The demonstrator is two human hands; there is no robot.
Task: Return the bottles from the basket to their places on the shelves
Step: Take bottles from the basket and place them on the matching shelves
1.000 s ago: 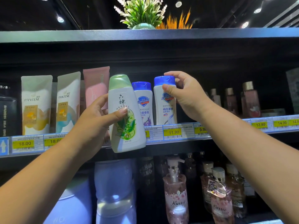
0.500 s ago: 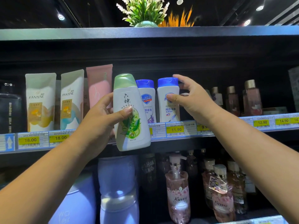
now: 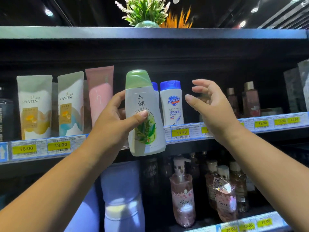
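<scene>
Shop, stocked shelves, yellow price tags, toiletry bottles

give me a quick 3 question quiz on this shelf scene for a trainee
1. True or false: the left hand holds the green-capped herbal bottle.
2. The right hand is: A gripping a pink tube; B open, holding nothing; C pinching a pump bottle.
3. Fill in: the yellow price tag below the blue-capped Safeguard bottle reads ____.

Key: 1 true; 2 B; 3 11.90
</scene>
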